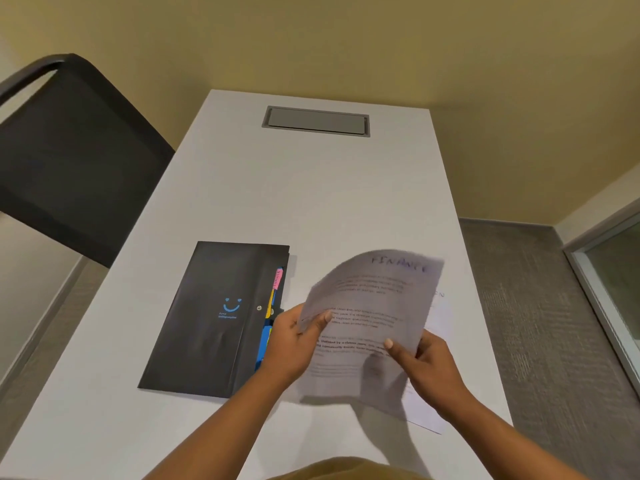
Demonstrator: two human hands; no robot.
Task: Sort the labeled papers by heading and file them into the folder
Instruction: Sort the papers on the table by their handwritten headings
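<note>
A printed sheet headed FINANCE (370, 306) is lifted off the white table, curved and a little blurred. My left hand (294, 341) grips its left edge and my right hand (426, 365) grips its lower right part. Under it, more white papers (433, 407) lie flat on the table, mostly hidden. To the left lies a black folder (207, 320) with a blue smiley on its cover, closed, with pink, yellow and blue tabs (273, 306) showing along its right edge. My left hand is just beside those tabs.
The white table (311, 202) has a grey cable hatch (316, 120) at its far end. A black chair (76, 157) stands at the table's left side. Grey carpet and a glass panel (613, 289) are on the right.
</note>
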